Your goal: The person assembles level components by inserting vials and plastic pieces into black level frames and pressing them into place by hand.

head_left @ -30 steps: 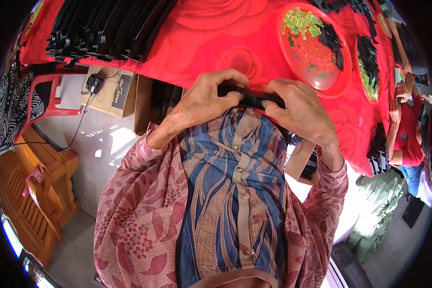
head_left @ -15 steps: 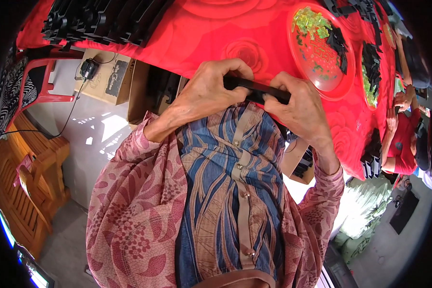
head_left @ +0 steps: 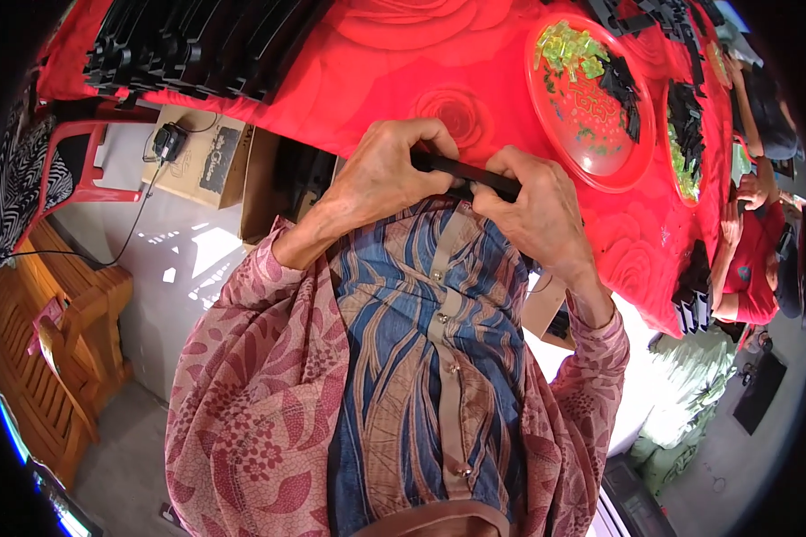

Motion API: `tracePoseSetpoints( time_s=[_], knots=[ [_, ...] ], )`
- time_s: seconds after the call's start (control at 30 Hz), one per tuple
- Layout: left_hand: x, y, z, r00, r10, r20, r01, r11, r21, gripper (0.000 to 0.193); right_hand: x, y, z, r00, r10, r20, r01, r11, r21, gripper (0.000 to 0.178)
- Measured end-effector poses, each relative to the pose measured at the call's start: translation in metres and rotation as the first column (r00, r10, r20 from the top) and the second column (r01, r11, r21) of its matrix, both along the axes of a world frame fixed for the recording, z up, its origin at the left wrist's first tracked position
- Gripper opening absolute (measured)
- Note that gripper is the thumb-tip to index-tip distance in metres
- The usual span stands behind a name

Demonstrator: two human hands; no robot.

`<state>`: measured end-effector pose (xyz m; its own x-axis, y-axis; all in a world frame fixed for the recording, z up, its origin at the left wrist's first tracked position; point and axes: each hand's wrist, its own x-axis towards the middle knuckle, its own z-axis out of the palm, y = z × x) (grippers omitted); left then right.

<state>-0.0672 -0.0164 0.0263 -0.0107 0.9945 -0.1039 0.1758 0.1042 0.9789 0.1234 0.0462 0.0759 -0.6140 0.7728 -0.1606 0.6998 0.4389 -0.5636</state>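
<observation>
A long black plastic piece (head_left: 471, 174) is held between both hands at the near edge of the red table, close to my shirt. My left hand (head_left: 387, 168) closes on its left end, thumb and fingers wrapped round it. Toward its right end my right hand (head_left: 541, 204) grips with thumb and fingers. The piece slants slightly down to the right; its underside is partly hidden by my fingers. To the right of my hands lies a red round tray (head_left: 607, 182) with yellow-green clear bits (head_left: 571, 49) and small black parts (head_left: 620, 94).
Many black plastic pieces (head_left: 188, 45) are stacked at the far left of the red tablecloth (head_left: 349, 89). Cardboard boxes (head_left: 192, 166) stand below the table on the left, near a red chair (head_left: 94, 166). Another person's hand (head_left: 754, 190) works at the right, beyond a second tray (head_left: 687, 143).
My right hand has shifted slightly left along with the black plastic piece. Both hands keep hold of it, and the whole view has moved a little.
</observation>
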Motion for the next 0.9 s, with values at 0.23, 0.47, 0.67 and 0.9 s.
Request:
tracePoseSetpoints(
  time_s=[0.23, 0.47, 0.67, 0.9],
  knots=[
    [-0.012, 0.013, 0.019, 0.988, -0.049, 0.147, 0.041, 0.998, 0.057, 0.059, 0.018, 0.008, -0.012, 0.943, -0.175, -0.282, 0.076, 0.941, -0.329, 0.023],
    [0.015, 0.008, 0.009, 0.773, 0.024, 0.633, 0.011, 0.999, -0.051, 0.077, 0.000, -0.006, -0.009, 0.669, -0.523, -0.529, 0.172, 0.800, -0.575, 0.018],
    [0.047, -0.005, -0.005, 0.922, -0.009, 0.387, -0.001, 1.000, 0.025, 0.072, -0.010, -0.017, -0.037, 0.502, -0.553, -0.665, 0.201, 0.822, -0.533, 0.022],
    [0.040, -0.005, 0.002, 0.999, -0.028, -0.040, 0.035, 0.979, 0.202, 0.060, -0.017, -0.021, -0.040, 0.528, -0.417, -0.739, 0.301, 0.906, -0.296, 0.036]
  ],
)
